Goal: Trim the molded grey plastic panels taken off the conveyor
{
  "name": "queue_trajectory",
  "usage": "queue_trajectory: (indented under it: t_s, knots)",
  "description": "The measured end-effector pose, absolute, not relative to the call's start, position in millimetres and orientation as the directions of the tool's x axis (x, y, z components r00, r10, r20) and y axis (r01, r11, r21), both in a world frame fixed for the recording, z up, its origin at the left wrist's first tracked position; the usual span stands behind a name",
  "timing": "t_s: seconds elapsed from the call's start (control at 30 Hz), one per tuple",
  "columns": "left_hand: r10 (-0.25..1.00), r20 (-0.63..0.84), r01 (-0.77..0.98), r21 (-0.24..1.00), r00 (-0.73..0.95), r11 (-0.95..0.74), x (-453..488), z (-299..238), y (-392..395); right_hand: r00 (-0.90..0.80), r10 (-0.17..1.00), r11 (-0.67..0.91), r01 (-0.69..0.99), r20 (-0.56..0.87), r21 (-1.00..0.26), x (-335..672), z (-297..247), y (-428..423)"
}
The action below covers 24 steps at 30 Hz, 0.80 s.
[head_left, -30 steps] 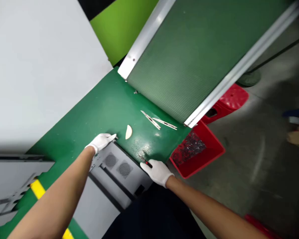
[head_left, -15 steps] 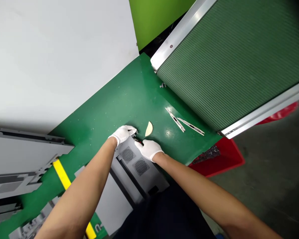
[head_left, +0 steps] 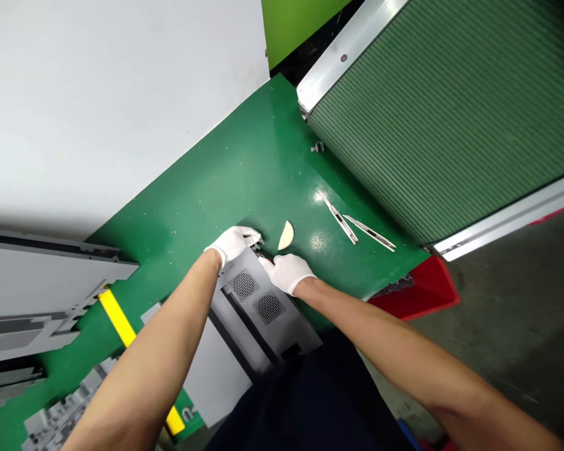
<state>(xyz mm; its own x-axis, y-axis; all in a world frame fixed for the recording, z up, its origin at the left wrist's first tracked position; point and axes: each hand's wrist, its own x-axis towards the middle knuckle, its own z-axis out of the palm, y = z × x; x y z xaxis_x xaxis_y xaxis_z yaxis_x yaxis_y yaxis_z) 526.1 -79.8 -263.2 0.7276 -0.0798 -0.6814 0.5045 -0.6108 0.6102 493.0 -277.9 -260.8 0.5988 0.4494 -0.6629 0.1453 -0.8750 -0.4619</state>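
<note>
A grey plastic panel [head_left: 258, 313] with two round vent grilles lies on the green table [head_left: 216, 188] in front of me. My left hand [head_left: 232, 243], in a white glove, grips the panel's far corner with curled fingers. My right hand [head_left: 287, 272], also gloved, is closed on a small tool with a red and black handle [head_left: 266, 259], its tip at the panel's far edge right beside my left hand. A pale half-moon shaped piece [head_left: 286, 235] lies on the table just beyond both hands.
Two thin metal strips [head_left: 355, 227] lie to the right, near a green ribbed conveyor [head_left: 442, 106] with aluminium rails. A red bin [head_left: 418, 288] sits below the table edge. Grey moulded panels [head_left: 37, 294] and a yellow stripe [head_left: 117, 316] are at left, a white wall behind.
My right hand moved from the panel's near right corner up to its far edge beside my left hand, carrying the tool. My view shifted left.
</note>
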Motion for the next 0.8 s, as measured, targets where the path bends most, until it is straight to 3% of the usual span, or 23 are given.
queue_trajectory:
  t_s: [0.27, 0.57, 0.8]
  knots:
    - [-0.073, -0.679, 0.541, 0.641, 0.73, -0.545, 525.9, -261.0, -78.9, 0.601, 0.401, -0.884, 0.057, -0.692, -0.463, 490.2, -253.9, -269.7]
    - [-0.086, -0.668, 0.528, 0.654, 0.739, -0.542, 526.3, -259.4, -79.0, 0.63, 0.425, -0.88, 0.121, -0.65, -0.459, 491.4, -261.4, -265.3]
    - [-0.107, -0.645, 0.492, 0.669, 0.756, -0.558, 526.9, -253.1, -75.4, 0.542, 0.498, -0.861, 0.219, -0.677, -0.459, 511.4, -257.7, -272.5]
